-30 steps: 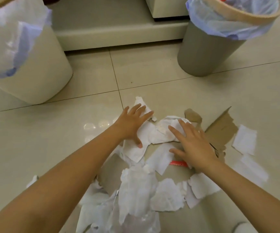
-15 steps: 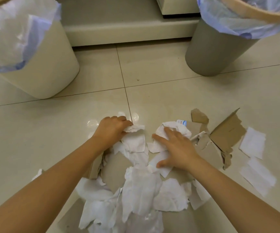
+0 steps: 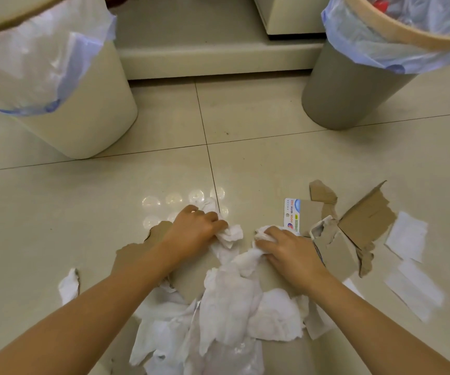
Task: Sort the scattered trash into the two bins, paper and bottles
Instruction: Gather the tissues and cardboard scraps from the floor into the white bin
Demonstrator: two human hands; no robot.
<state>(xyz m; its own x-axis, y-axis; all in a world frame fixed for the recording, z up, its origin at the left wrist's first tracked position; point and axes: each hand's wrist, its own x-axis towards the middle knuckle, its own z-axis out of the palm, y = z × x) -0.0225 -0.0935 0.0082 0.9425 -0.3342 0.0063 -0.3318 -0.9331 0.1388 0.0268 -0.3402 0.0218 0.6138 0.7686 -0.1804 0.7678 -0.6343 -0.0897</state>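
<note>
grey bin (image 3: 353, 85) holds a red-capped bottle (image 3: 380, 6)

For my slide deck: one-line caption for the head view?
Left hand and right hand bunch crumpled white tissue paper beside torn brown cardboard, below two lined bins.

glossy cream tiled floor (image 3: 259, 158) with dark grout lines. at far left stands a cream bin (image 3: 83, 125) lined with a clear bag, at far right a grey bin (image 3: 345, 96) likewise lined. in the near middle lies a heap of white tissue scraps (image 3: 232, 307) over torn brown cardboard (image 3: 364, 217); two white sheets (image 3: 407, 236) lie right, one scrap (image 3: 69, 285) left.
</note>
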